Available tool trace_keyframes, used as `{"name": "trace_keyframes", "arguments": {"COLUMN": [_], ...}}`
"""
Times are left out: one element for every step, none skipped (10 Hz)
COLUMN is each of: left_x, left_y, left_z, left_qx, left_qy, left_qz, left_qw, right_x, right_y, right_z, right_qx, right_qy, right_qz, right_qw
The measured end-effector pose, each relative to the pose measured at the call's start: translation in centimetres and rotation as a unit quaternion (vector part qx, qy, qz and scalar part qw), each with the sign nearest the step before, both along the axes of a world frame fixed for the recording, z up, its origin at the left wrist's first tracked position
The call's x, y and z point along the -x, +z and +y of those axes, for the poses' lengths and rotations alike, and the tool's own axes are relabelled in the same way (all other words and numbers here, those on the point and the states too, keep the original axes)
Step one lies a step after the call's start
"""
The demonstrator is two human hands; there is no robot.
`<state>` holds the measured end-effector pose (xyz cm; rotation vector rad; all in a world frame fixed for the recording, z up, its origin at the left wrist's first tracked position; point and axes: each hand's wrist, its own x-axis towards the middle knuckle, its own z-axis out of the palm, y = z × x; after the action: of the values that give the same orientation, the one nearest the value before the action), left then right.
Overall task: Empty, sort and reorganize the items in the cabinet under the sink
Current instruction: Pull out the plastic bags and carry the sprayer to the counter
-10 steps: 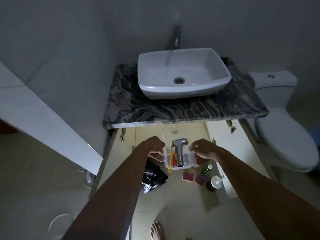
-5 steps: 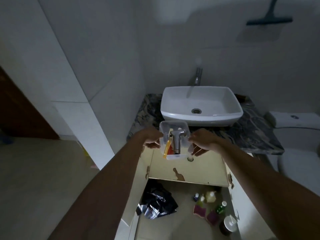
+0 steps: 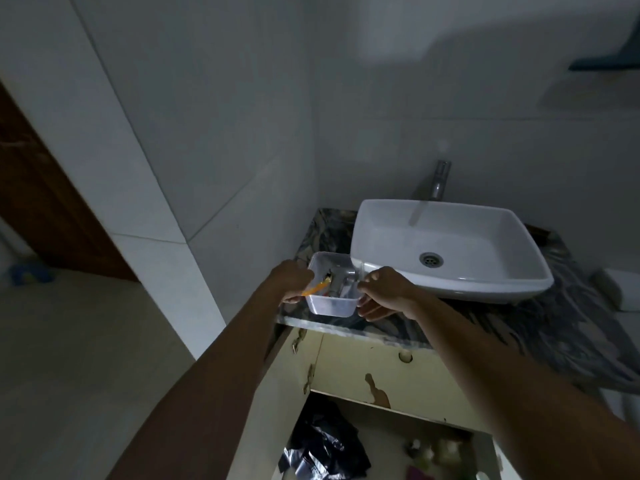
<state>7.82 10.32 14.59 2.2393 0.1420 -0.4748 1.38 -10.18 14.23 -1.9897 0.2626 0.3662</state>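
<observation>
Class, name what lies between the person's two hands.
The head view shows a clear tub between left hand and right hand, with a metal sprayer inside.

White sink [image 3: 467, 289]; dark grey counter [image 3: 554, 341] with pale marble streaks. Clear tub [image 3: 332, 308], orange stick [image 3: 313, 289]. Cream cabinet [image 3: 349, 365], black bag [image 3: 322, 445], brown door [image 3: 41, 202].

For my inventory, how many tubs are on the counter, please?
1: the tub, on the counter, front-left, beside the sink, held by left hand and right hand. More may hide behind the sink.
</observation>
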Motion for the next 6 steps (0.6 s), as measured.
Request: {"name": "trace_keyframes", "arguments": {"left_x": [-4.7,-10.4,-14.2,-15.5,-16.4,-18.4], "left_y": [-2.6,-6.8,-7.8,-7.6,-7.5,-10.3], "left_z": [0.4,0.9,1.0,0.2,-0.4,-0.8], "left_qx": [0.009,0.002,0.005,0.009,0.060,0.097], "left_qy": [0.027,0.023,0.039,0.062,0.082,0.067], "left_qz": [0.023,0.035,0.047,0.064,0.107,0.095], "left_qw": [0.999,0.999,0.998,0.996,0.989,0.988], "right_x": [-4.4,-8.4,-12.8,-15.8,-17.9,-19.9], "right_y": [-2.1,-4.5,-7.1,-9.4,-11.5,-13.7], "right_z": [1.5,2.9,4.3,5.5,6.1,6.3], "right_qx": [-0.018,-0.046,-0.081,-0.136,-0.210,-0.250], "right_qy": [-0.016,-0.037,-0.051,-0.124,-0.209,-0.281], "right_qz": [0.024,0.068,0.115,0.148,0.158,0.137], "right_qw": [0.999,0.996,0.989,0.972,0.942,0.916]}}
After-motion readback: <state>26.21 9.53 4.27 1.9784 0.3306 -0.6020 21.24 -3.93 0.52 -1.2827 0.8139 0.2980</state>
